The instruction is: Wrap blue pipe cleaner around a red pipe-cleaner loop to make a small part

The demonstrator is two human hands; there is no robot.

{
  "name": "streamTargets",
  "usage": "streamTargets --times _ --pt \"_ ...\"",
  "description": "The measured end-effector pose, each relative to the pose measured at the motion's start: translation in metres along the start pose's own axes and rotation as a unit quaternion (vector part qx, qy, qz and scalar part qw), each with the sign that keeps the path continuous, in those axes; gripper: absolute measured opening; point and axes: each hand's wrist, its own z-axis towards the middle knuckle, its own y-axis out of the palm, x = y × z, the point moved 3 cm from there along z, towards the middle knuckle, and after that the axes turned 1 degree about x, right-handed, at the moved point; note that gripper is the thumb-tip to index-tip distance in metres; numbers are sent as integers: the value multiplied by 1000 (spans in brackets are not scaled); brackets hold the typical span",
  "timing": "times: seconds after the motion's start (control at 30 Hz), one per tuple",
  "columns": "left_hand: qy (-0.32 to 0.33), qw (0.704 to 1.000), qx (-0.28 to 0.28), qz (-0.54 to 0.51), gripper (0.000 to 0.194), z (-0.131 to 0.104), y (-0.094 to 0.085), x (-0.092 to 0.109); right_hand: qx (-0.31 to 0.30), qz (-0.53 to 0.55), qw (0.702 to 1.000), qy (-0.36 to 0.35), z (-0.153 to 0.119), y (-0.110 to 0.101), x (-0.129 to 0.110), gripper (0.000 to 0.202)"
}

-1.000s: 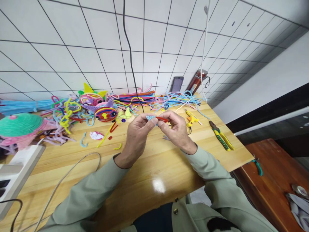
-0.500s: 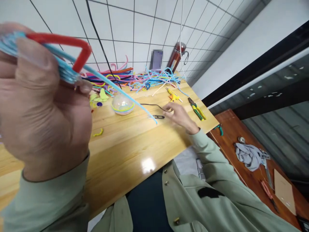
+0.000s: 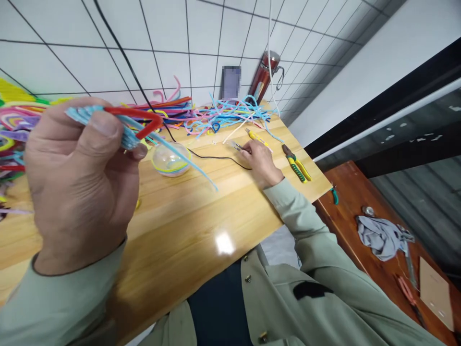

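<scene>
Raised at the left, my left hand [image 3: 82,192] is closed on a bundle of light-blue pipe cleaners [image 3: 130,138]. A bent red pipe cleaner [image 3: 153,122] lies against the bundle, and one long blue strand [image 3: 190,166] trails out to the right. Over the table my right hand [image 3: 264,161] pinches small black thread snips [image 3: 237,146], their tips pointing left; the fingers hide most of them. Just beyond that hand lies a yellow glue gun [image 3: 256,137], partly covered. A clear plastic dome [image 3: 170,161] with a yellow and blue rim stands between my hands.
Loose pipe cleaners [image 3: 230,115] pile along the tiled wall, with more colourful pieces [image 3: 16,127] at far left. Green-yellow pliers [image 3: 297,166] lie near the right edge. A phone [image 3: 231,84] and a red flask [image 3: 264,74] stand behind. A black cord [image 3: 216,157] crosses the tabletop.
My right hand has picked up the black snips from the table and moved slightly left and up. The left hand, still holding the bundle, appears lower and farther from the camera; the view has shifted.
</scene>
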Motion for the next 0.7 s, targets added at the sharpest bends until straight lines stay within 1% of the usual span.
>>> streamTargets --times 0.07,0.13,0.17,0.2,0.23,0.27,0.3,0.33,0.37,0.4,0.43,0.5,0.57,0.7 --pt "-12 1000 -20 0 53 -3 2 -6 -2 -31 999 34 15 2 3 22" --pt "-33 999 -23 11 49 -5 4 -14 -7 -21 999 41 23 4 0 24" --pt "-47 999 -16 20 48 -6 4 -18 -3 12 1000 25 24 3 -5 24" --pt "-60 998 -8 24 47 -7 4 -22 6 66 998 -4 21 -1 -11 23" --pt "-73 997 1 24 47 -7 4 -25 18 136 990 -43 16 -7 -20 23" --pt "-87 996 8 23 47 -8 4 -29 28 219 971 -93 8 -16 -31 26" --pt "-102 995 13 20 47 -10 3 -33 32 304 942 -137 -2 -27 -43 34" --pt "-114 993 13 15 46 -11 3 -36 17 378 911 -166 -13 -37 -56 43" --pt "-124 992 8 10 44 -12 3 -39 -7 432 882 -187 -23 -47 -70 50" --pt "-134 991 -1 5 39 -13 3 -42 -31 466 860 -204 -32 -56 -84 57" --pt "-141 990 -10 2 34 -14 3 -45 -51 488 846 -211 -40 -62 -97 60" --pt "-150 988 -29 -7 32 -16 2 -48 -84 510 829 -216 -52 -69 -120 62" --pt "-156 987 -40 -23 37 -16 1 -50 -89 521 822 -212 -55 -69 -137 58" --pt "-156 985 -61 -34 43 -15 0 -48 -46 540 816 -200 -50 -61 -154 50"
